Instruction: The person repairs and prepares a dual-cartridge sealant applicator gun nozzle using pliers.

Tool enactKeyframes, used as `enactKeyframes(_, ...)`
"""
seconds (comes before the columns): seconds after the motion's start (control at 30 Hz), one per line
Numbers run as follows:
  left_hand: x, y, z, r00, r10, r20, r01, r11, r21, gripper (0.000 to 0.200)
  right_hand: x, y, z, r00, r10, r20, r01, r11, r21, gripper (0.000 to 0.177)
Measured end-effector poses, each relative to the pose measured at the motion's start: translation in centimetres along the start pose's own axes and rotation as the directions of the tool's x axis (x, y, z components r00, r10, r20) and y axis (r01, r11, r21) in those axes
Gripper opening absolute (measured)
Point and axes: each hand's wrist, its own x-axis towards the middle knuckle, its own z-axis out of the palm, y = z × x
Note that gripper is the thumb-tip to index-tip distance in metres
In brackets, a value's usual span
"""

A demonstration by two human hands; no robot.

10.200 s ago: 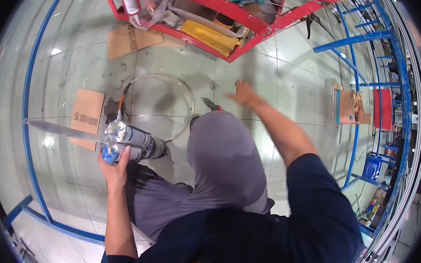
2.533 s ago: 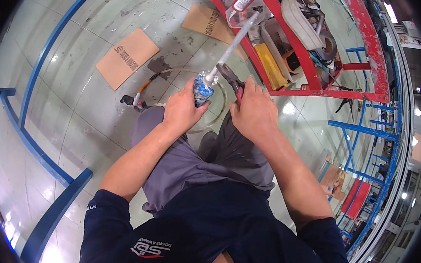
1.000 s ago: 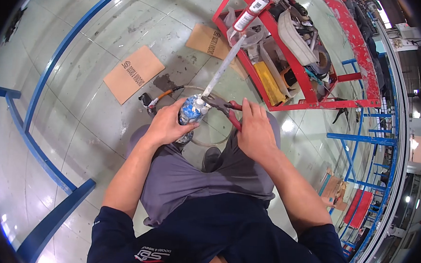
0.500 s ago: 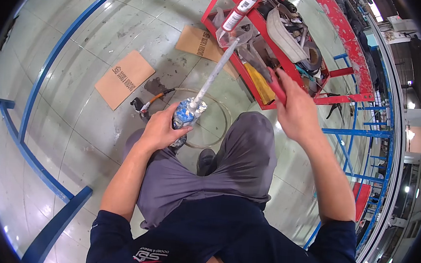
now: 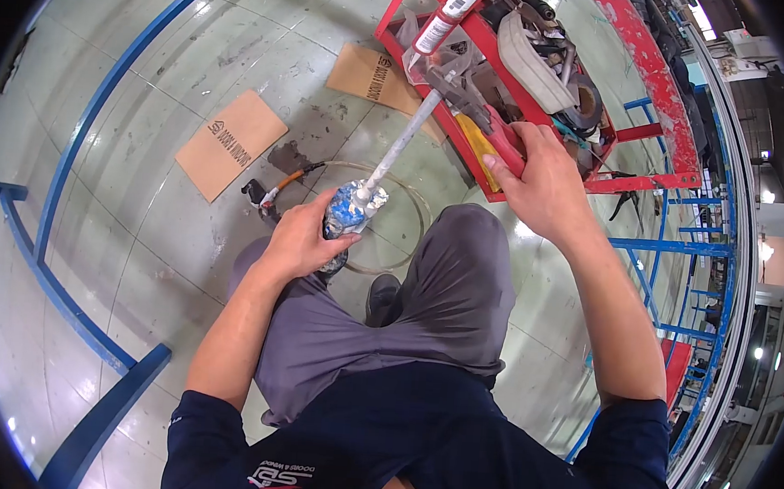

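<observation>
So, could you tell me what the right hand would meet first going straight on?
Probably the white nozzle, at which the pliers in the right hand point; the red cart lies just beyond, depth unclear.

— Looking from where?
— From up on the head, forward and down.
— How near?
— Very near the left hand (image 5: 301,238), right hand (image 5: 541,187) and knees (image 5: 464,259). Farther off, the floor (image 5: 149,73) and red cart (image 5: 646,53). Round, bent picture, dark at the edges. Just one view.

A worker wears a navy short-sleeved shirt (image 5: 414,446) with a white-and-red logo (image 5: 280,477) on the chest, grey trousers (image 5: 406,309) and a dark shoe (image 5: 381,296); left hand (image 5: 301,238) and right hand (image 5: 541,187) are bare.
</observation>
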Motion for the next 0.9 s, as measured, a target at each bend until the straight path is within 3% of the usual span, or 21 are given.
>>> enactKeyframes(0.07, 0.0, -0.1, 0.1, 1.000, 0.013, -0.007, -0.013, 1.000, 0.001, 0.072, 0.2, 0.3, 0.0, 0.999, 0.013, 0.051, -0.017, 0.998, 0.062, 0.045)
enactKeyframes(0.27, 0.0, 0.9, -0.4, 0.998, -0.062, 0.032, 0.062, 0.998, 0.005, 0.071, 1.1, 2.6, 1.5, 0.976, -0.188, -0.108, 0.188, 0.982, -0.012, 0.041)
enactKeyframes(0.47, -0.3, 1.0, -1.0, 0.995, -0.083, 0.052, 0.084, 0.996, -0.018, 0.074, 3.1, 4.3, 2.9, 0.957, -0.233, -0.173, 0.258, 0.956, 0.138, 0.037)
enactKeyframes(0.6, -0.6, 1.1, -1.2, 0.993, -0.116, 0.027, 0.117, 0.993, -0.025, 0.071, 3.4, 3.6, 4.0, 0.995, -0.044, -0.093, 0.085, 0.861, 0.501, 0.027)
enactKeyframes(0.67, -0.7, 1.0, -1.3, 0.993, -0.111, 0.033, 0.113, 0.992, -0.054, 0.073, 2.8, 3.3, 4.5, 0.994, 0.008, -0.111, 0.047, 0.870, 0.490, 0.024)
enactKeyframes(0.73, -0.8, 0.8, -1.3, 0.993, -0.111, 0.041, 0.113, 0.992, -0.062, 0.074, 2.5, 3.5, 4.4, 0.990, -0.086, -0.116, 0.111, 0.965, 0.236, 0.023)
enactKeyframes(0.77, -0.7, 0.8, -1.2, 0.993, -0.113, 0.043, 0.115, 0.992, -0.056, 0.074, 2.2, 3.7, 4.4, 0.985, -0.155, -0.074, 0.168, 0.959, 0.229, 0.017)
enactKeyframes(0.87, -0.6, 0.7, -1.1, 0.993, -0.110, 0.042, 0.112, 0.993, -0.036, 0.074, 1.0, 2.8, 4.9, 0.958, -0.248, -0.146, 0.285, 0.892, 0.350, 0.018)
enactKeyframes(0.9, -0.5, 0.7, -1.1, 0.993, -0.108, 0.042, 0.109, 0.994, -0.030, 0.075, 0.6, 2.7, 4.5, 0.974, -0.223, -0.034, 0.217, 0.885, 0.413, 0.025)
